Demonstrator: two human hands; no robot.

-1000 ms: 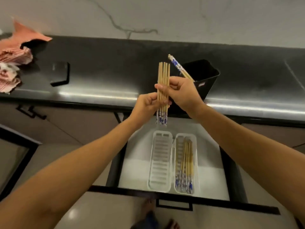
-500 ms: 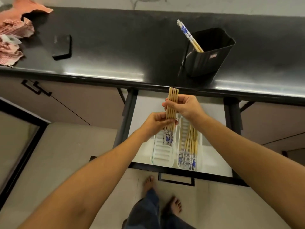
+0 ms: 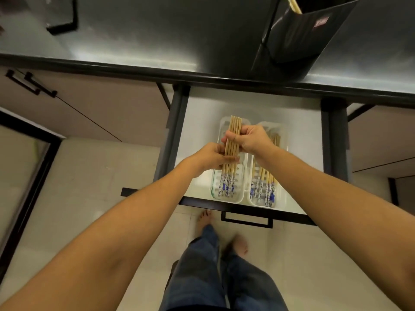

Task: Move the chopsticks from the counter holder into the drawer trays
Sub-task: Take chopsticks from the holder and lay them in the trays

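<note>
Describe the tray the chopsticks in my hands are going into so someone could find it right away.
Look in the open drawer under the dark counter: two white trays sit side by side. It is the left tray, below the held chopsticks; the right tray already holds chopsticks.

Tan chopsticks point(image 3: 232, 149) with blue-and-white patterned ends; white trays point(image 3: 243, 176); black holder point(image 3: 298, 39)

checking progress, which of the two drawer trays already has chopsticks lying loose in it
The right tray, beside the right hand. The left tray only has the bundle held over it.
</note>
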